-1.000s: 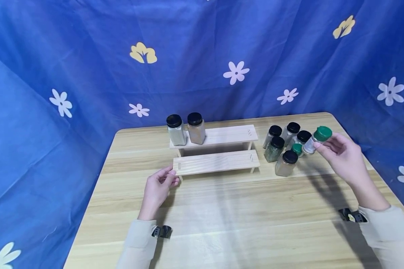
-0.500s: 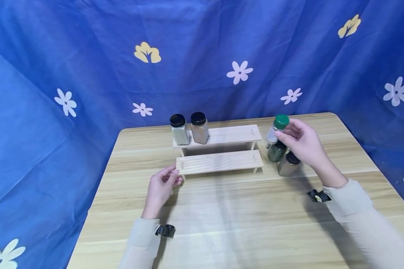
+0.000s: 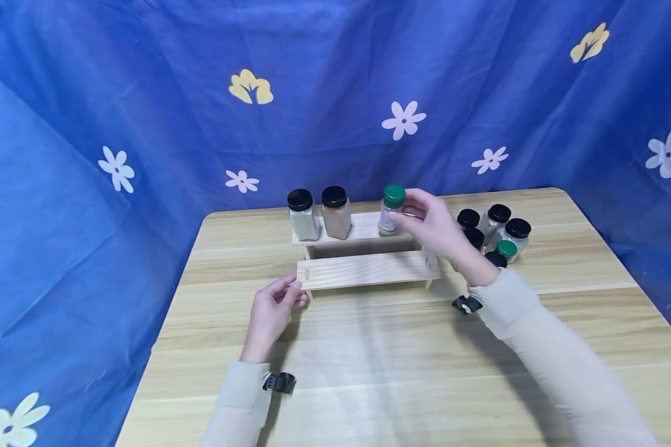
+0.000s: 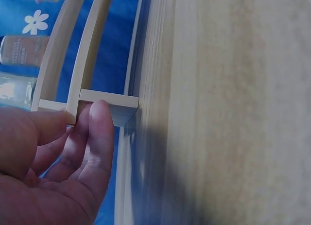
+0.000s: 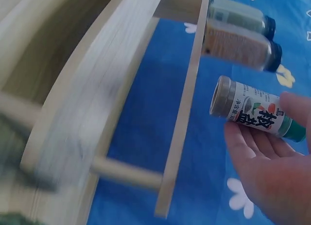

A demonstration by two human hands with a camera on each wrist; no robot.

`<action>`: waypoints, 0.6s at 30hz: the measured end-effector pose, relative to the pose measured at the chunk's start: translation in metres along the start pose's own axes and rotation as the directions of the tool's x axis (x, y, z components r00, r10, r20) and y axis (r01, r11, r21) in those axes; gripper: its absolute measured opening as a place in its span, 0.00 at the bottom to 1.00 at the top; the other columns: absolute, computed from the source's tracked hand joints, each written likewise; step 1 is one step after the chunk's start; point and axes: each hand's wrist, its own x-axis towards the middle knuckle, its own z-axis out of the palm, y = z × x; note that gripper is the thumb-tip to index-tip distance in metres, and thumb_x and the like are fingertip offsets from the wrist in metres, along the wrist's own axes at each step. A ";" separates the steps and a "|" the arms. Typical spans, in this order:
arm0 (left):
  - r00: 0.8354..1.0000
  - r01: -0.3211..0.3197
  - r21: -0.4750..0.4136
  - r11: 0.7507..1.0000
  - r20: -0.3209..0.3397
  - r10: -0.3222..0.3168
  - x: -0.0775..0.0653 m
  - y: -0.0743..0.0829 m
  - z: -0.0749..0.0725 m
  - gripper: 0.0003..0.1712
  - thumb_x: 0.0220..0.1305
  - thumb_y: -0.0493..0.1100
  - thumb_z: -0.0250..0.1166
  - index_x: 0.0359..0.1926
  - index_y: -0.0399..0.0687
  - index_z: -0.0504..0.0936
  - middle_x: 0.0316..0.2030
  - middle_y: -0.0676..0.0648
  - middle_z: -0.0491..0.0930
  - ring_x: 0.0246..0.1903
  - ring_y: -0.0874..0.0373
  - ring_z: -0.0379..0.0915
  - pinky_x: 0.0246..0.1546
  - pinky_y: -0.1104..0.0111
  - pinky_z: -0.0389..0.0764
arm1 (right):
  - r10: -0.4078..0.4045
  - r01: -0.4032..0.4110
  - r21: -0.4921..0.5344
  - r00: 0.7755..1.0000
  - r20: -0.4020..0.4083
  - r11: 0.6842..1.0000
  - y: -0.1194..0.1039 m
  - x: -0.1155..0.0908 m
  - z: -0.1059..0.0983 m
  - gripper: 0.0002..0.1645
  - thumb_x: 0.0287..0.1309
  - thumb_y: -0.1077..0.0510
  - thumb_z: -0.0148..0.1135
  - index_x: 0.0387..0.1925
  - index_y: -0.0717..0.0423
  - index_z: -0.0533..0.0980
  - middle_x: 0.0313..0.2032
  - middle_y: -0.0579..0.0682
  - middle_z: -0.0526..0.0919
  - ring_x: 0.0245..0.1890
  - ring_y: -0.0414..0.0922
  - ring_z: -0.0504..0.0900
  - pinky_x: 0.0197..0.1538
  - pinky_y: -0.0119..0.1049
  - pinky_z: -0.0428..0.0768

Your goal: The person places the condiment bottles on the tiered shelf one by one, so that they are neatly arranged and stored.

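My right hand (image 3: 438, 226) grips a small spice jar (image 3: 388, 217) with a green cap and a printed label, between thumb and fingers. The jar hangs upright over the right half of the upper shelf (image 3: 363, 228); in the right wrist view a gap shows between its base and the board. My left hand (image 3: 269, 313) pinches the left end of the lower shelf (image 3: 369, 270), part of a two-step wooden spice rack, with thumb above and fingers below. On the upper shelf's left stand two black-capped jars, one pale (image 3: 304, 222) and one brown (image 3: 337, 220).
Right of the rack stands a cluster of several spice jars, mostly black-capped (image 3: 517, 228), one green-capped (image 3: 506, 250); my right forearm partly hides them. The rack stands on a light wooden table (image 3: 335, 372). Behind hangs a blue cloth (image 3: 324, 143) with flower prints.
My right hand has carried the green-capped jar left, from above the jar cluster to over the upper shelf. The left hand keeps its hold on the lower shelf.
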 end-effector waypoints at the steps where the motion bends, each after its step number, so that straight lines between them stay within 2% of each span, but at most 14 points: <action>1: 1.000 0.002 -0.001 1.000 -0.001 -0.002 0.000 0.000 0.000 0.21 0.78 0.39 0.62 0.67 0.36 0.79 0.49 0.30 0.88 0.40 0.52 0.91 0.43 0.74 0.94 | 0.005 -0.005 0.016 1.000 0.005 1.000 0.000 0.003 0.004 0.24 0.67 0.63 0.71 0.61 0.66 0.77 0.57 0.64 0.85 0.57 0.53 0.86 0.57 0.22 0.88; 9: 1.000 0.009 -0.017 1.000 -0.005 -0.009 0.001 -0.001 0.003 0.21 0.77 0.37 0.63 0.66 0.36 0.80 0.50 0.31 0.87 0.38 0.55 0.90 0.44 0.71 0.94 | -0.005 0.004 0.048 1.000 0.016 0.999 0.003 0.019 0.028 0.23 0.66 0.64 0.71 0.60 0.67 0.77 0.55 0.65 0.85 0.55 0.53 0.86 0.56 0.22 0.88; 18: 1.000 0.018 -0.014 1.000 -0.015 -0.018 -0.001 -0.001 0.003 0.21 0.76 0.37 0.64 0.66 0.36 0.80 0.48 0.31 0.87 0.37 0.56 0.90 0.43 0.71 0.94 | -0.006 0.004 0.059 0.999 0.051 0.998 0.004 0.027 0.040 0.23 0.68 0.63 0.70 0.61 0.66 0.77 0.55 0.64 0.86 0.54 0.53 0.86 0.53 0.21 0.87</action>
